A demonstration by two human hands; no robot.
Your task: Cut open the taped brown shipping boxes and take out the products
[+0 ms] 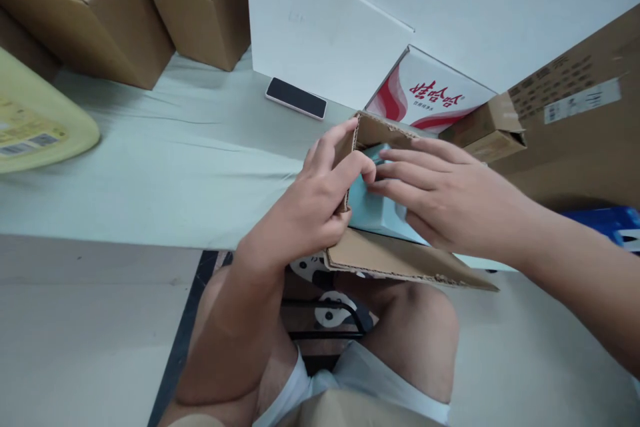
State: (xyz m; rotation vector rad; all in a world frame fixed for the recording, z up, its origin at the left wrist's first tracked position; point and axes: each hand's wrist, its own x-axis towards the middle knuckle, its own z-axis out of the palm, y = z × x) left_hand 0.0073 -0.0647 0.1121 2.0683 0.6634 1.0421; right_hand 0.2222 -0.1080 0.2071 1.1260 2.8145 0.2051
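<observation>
My left hand (315, 203) is closed around the side of an opened cardboard box (400, 263) at the front edge of the table. Its thumb reaches over the box's rim toward a light blue box (387, 213) that sits inside. My right hand (445, 197) comes in from the right with its fingers stretched out, their tips touching the top of the light blue box. The right thumb is hidden. One flap of the cardboard box sticks out toward my lap, and the hands cover part of its opening.
A phone-like black device (296, 99) lies behind the hands. Cardboard boxes (205, 10) stand at the back left, a yellow-green bottle (45, 113) at far left. On the right are a red-and-white sign (435, 93), a small carton (493, 130), a large carton (580, 153) and a blue packet (607, 221).
</observation>
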